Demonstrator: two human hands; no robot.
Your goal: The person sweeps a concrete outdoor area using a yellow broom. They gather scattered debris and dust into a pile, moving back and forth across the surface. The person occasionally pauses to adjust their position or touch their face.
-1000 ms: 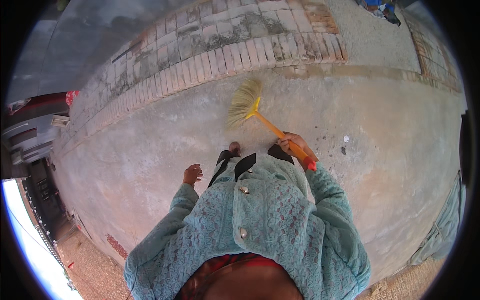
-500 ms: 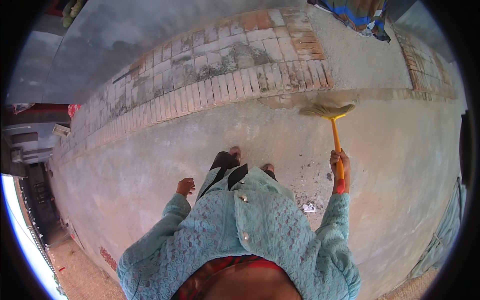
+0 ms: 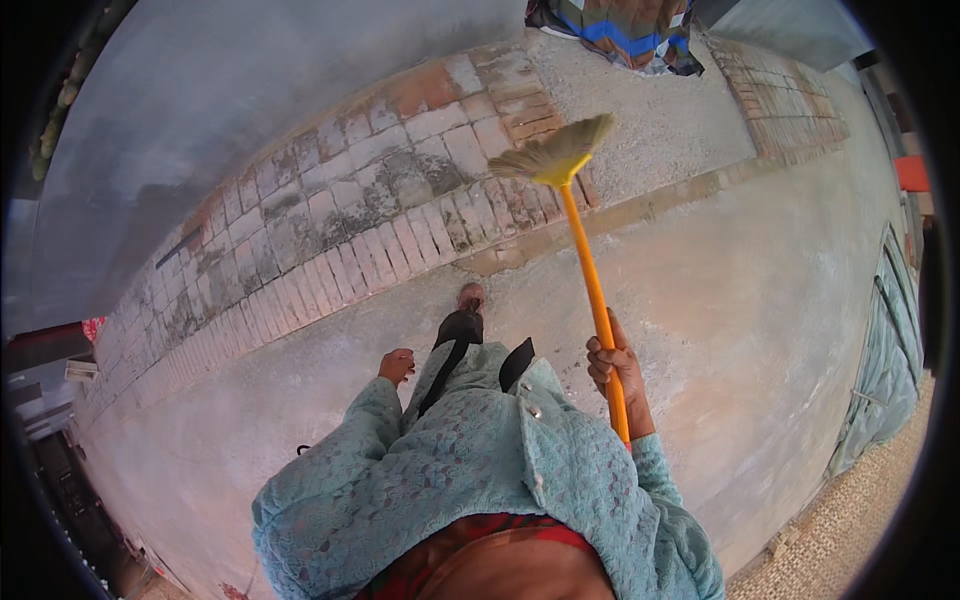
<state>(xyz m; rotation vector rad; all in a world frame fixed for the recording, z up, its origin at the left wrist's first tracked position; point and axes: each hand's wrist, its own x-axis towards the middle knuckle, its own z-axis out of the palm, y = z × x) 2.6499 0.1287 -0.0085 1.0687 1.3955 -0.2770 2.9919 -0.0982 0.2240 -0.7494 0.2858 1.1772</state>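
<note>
My right hand (image 3: 616,368) is wrapped tight around the orange handle of the broom (image 3: 583,250), gripping it near the lower end, just above my turquoise sleeve (image 3: 655,470). My left hand (image 3: 397,365) hangs loosely curled at my side, holding nothing and touching nothing. A second ago the broom head lay low and to the left, close in front of my feet; half a second ago it was out to the right on the concrete; now it has gone forward and up, so the bristles (image 3: 556,155) sit over the edge of the brick strip (image 3: 400,200), well ahead of me. I read that as the end of one stroke and a reach for a fresh patch further along, so the sweeping has moved from the concrete ground (image 3: 760,330) toward the bricks. The broom itself looks light: a thin, straight, bright orange stick and a fanned, pale straw-coloured head, spread wide and flat, tilted a little to the right. One foot (image 3: 469,298) shows ahead of me, on the concrete just short of the bricks.
</note>
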